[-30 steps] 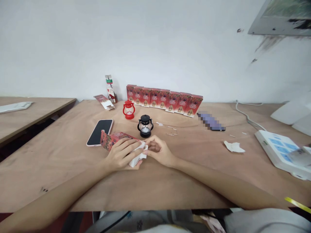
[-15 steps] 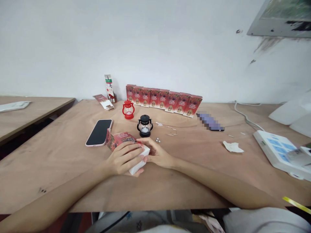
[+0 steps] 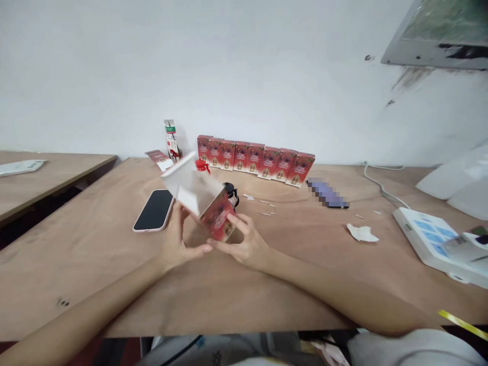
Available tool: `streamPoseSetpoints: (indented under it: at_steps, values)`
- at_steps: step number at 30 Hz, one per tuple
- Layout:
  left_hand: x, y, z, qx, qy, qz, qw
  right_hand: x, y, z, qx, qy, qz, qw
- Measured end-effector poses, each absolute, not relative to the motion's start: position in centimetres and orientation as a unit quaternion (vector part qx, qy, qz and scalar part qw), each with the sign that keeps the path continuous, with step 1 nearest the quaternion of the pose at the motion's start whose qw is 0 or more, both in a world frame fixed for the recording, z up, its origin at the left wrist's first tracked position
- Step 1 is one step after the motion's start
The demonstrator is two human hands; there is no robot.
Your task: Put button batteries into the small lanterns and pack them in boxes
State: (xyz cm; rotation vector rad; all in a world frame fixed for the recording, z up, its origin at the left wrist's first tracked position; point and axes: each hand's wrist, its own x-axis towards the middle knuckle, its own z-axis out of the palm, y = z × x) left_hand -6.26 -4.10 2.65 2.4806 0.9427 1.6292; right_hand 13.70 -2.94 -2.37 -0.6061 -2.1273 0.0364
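A red printed cardboard box (image 3: 218, 217) is tilted between my hands, its white inner flaps spread at the upper-left end. My left hand (image 3: 177, 241) supports it from the lower left, thumb stretched along the near side and some fingers hidden behind it. Gripping the lower right end is my right hand (image 3: 246, 240), with fingers on the printed face. Partly covered behind the box stand a black miniature lantern (image 3: 231, 192) and a red miniature lantern (image 3: 202, 165).
Several red boxes (image 3: 243, 156) stand in a row near the wall. A pink-edged phone (image 3: 154, 210) lies left, a blurred purple object (image 3: 328, 193) right. Wire pieces (image 3: 269, 208), crumpled paper (image 3: 362, 233) and a white device (image 3: 430, 239) are on the table. A small bottle (image 3: 173, 145) stands at the back.
The box has been turned and raised, so its flapped end now faces up and left. My left hand has shifted from over the box to its lower left side.
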Motion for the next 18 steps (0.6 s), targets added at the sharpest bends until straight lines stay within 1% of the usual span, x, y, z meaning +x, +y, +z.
streamPoseSetpoints:
  at_steps: [2,4,6,8,10,12,15,18]
  values:
    - [-6.1,-4.2,2.6,0.770,0.327,0.545,0.056,13.7,-2.9,-2.1,-0.202,-0.884,-0.026,0.421]
    - [-6.0,-4.1,2.5,0.737,0.369,0.562,0.065,13.9,-2.9,-1.9,-0.170,-0.890,-0.056,0.418]
    - [-6.2,-3.7,2.5,0.723,0.394,0.563,0.070,14.4,-2.5,-1.5,-0.186,-0.871,-0.053,0.453]
    - [-6.5,-3.1,2.4,0.729,0.396,0.553,0.081,14.9,-1.4,-0.9,-0.251,-0.830,-0.025,0.498]
    - [-6.8,-2.4,2.2,0.738,0.394,0.538,0.105,15.4,0.2,-0.1,-0.327,-0.791,0.039,0.516]
    - [-7.1,-1.8,2.0,0.751,0.392,0.515,0.129,15.6,2.1,0.6,-0.357,-0.784,0.141,0.489]
    - [-7.1,-1.1,1.9,0.770,0.385,0.488,0.143,15.5,4.4,0.7,-0.312,-0.787,0.301,0.438]
    - [-7.2,-0.4,2.0,0.779,0.366,0.491,0.132,14.9,5.4,0.0,-0.248,-0.767,0.384,0.450]
